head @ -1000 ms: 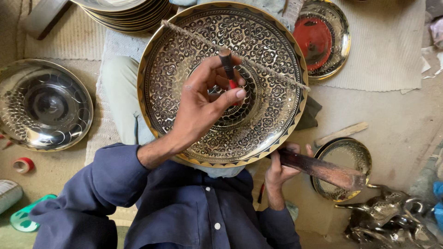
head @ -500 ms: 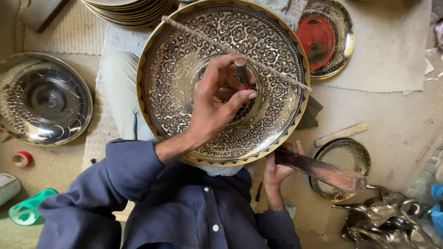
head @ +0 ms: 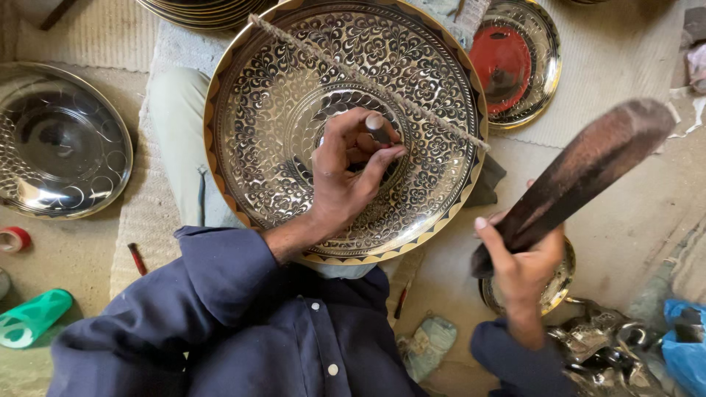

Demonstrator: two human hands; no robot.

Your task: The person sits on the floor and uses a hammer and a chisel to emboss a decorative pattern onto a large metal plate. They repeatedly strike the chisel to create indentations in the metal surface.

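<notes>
A large round brass tray (head: 257, 132) with dense engraved floral patterns rests tilted on my lap. My left hand (head: 346, 176) is over its centre, fingers pinched on a short metal punch (head: 376, 126) whose tip touches the tray. A thin cord (head: 368, 77) stretches diagonally across the tray's face. To the right of the tray, my right hand (head: 523, 261) grips a dark wooden mallet (head: 588, 165), raised and blurred, pointing up and to the right.
A plain shiny metal tray (head: 59, 140) lies at left. A smaller tray with a red centre (head: 518, 62) is at upper right, stacked trays (head: 206, 11) at top. A small brass dish (head: 559, 283), silvery pieces (head: 610, 353), red tape roll (head: 13, 239) and green object (head: 33, 316) lie around.
My right hand has swung the mallet up from low beside the small dish to a raised position. My left hand stays on the punch at the tray's centre.
</notes>
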